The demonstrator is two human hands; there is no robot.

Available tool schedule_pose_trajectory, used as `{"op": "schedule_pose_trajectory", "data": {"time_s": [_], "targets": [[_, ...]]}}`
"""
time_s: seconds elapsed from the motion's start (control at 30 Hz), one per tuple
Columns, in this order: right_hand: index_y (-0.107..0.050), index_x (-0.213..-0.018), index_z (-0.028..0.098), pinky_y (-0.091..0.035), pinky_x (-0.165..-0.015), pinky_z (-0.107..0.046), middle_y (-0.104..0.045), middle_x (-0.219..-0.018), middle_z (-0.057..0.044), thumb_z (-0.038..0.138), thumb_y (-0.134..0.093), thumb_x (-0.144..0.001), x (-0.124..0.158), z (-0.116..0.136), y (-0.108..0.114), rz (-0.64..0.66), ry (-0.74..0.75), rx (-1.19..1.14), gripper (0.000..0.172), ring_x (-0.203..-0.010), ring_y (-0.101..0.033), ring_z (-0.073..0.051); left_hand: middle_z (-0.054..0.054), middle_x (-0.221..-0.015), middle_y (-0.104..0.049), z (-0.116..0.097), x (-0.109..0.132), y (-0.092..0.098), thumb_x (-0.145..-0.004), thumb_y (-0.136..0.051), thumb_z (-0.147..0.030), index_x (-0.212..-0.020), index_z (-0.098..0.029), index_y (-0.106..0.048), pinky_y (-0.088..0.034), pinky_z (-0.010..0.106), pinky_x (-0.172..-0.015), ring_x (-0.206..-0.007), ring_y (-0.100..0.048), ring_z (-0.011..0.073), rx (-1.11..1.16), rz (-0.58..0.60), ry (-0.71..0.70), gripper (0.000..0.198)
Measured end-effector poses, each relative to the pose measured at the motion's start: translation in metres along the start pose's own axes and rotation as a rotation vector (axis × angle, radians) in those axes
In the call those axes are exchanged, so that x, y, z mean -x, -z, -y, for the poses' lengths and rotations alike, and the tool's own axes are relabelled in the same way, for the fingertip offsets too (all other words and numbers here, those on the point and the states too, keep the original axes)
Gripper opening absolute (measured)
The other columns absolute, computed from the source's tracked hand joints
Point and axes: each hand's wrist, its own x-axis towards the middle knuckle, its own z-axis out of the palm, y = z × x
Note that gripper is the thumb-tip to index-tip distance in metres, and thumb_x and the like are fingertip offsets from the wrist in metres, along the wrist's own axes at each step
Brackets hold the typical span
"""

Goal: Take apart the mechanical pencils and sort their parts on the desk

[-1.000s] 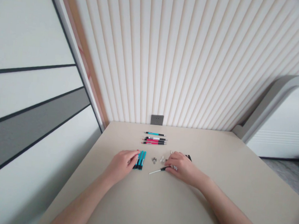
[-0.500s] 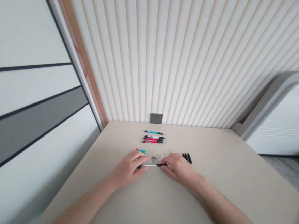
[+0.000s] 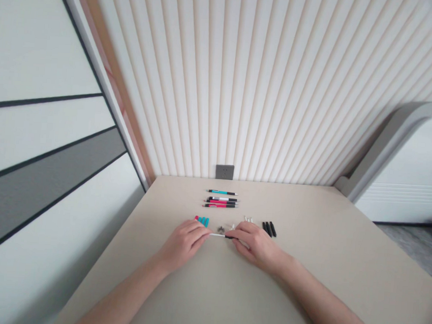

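My left hand [image 3: 185, 244] pinches the free end of a thin white refill tube [image 3: 217, 235] between thumb and fingers. My right hand [image 3: 257, 241] is closed on the black grip section [image 3: 229, 237] at the tube's other end, part of which the fingers hide. Tube and grip lie in one line, level, low over the table. Just beyond them sit small metal pen tips [image 3: 221, 229] and some white pieces [image 3: 232, 227], partly covered by my right hand. Teal and red pen barrels [image 3: 203, 221] lie behind my left hand.
Several assembled pens [image 3: 221, 199], in teal, white and red with black, lie across the table farther back. Black grip sections [image 3: 269, 229] stand in a row right of my right hand, near small white parts [image 3: 248, 219]. A dark socket [image 3: 224, 171] is on the ribbed wall.
My left fingers have closed from a spread pose onto the white tube's end. The tube and black grip have shifted slightly away from me; my right hand has barely moved.
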Motion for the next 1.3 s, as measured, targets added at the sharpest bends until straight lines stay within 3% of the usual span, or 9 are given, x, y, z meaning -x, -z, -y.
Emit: {"op": "schedule_pose_trajectory", "data": {"time_s": [0.27,0.43,0.6,0.9,1.1,1.3], "targets": [[-0.063,-0.115,0.023,-0.045,-0.083,-0.031,-0.069,-0.096,-0.006,0.019,-0.048,-0.092,0.000,0.000,0.007,0.029,-0.053,0.019,0.028,-0.089,-0.063,-0.020,0.006,-0.089,-0.066,0.005,0.000,0.008,-0.098,-0.045,-0.026,-0.098,-0.020,-0.064,-0.049,0.033,-0.084,-0.088,-0.061,0.0181,0.039,-0.067,0.094,0.020],[-0.064,-0.114,0.024,-0.044,-0.085,-0.030,-0.070,-0.097,-0.005,0.018,-0.048,-0.092,0.000,0.002,0.003,0.123,-0.021,0.014,0.028,-0.093,-0.063,-0.019,0.006,-0.091,-0.066,0.005,0.000,0.008,-0.097,-0.045,-0.026,-0.096,-0.020,-0.062,-0.049,0.032,-0.085,-0.091,-0.061,0.0182,0.056,-0.075,0.123,0.018],[-0.067,-0.106,0.024,-0.044,-0.082,-0.029,-0.069,-0.092,-0.005,0.020,-0.051,-0.092,0.000,0.000,-0.002,0.131,0.006,0.035,0.022,-0.089,-0.062,-0.018,0.006,-0.088,-0.066,0.006,0.001,0.006,-0.097,-0.045,-0.029,-0.095,-0.020,-0.062,-0.049,0.031,-0.082,-0.086,-0.062,0.0180,0.046,-0.086,0.173,0.019],[-0.067,-0.104,0.025,-0.042,-0.082,-0.031,-0.066,-0.090,-0.004,0.024,-0.054,-0.091,0.001,-0.004,-0.003,0.140,0.021,0.108,0.018,-0.088,-0.059,-0.019,0.002,-0.084,-0.068,0.002,0.001,0.005,-0.096,-0.046,-0.030,-0.095,-0.022,-0.061,-0.047,0.028,-0.077,-0.079,-0.061,0.0170,0.029,0.004,0.236,0.018],[-0.067,-0.109,0.024,-0.041,-0.084,-0.034,-0.066,-0.091,-0.007,0.030,-0.049,-0.096,-0.001,0.001,-0.001,0.026,-0.036,0.065,0.023,-0.090,-0.059,-0.021,0.001,-0.084,-0.071,-0.009,-0.004,0.005,-0.096,-0.046,-0.030,-0.095,-0.022,-0.059,-0.047,0.027,-0.077,-0.082,-0.063,0.0171,0.100,0.006,0.280,0.016],[-0.066,-0.105,0.022,-0.045,-0.072,-0.027,-0.067,-0.091,-0.005,0.036,-0.042,-0.099,-0.007,0.013,-0.007,-0.169,-0.192,-0.323,0.028,-0.081,-0.060,-0.017,0.001,-0.091,-0.073,-0.034,-0.017,-0.005,-0.097,-0.045,-0.028,-0.096,-0.022,-0.058,-0.049,0.026,-0.077,-0.085,-0.067,0.0161,0.271,0.027,0.263,0.015]]}}
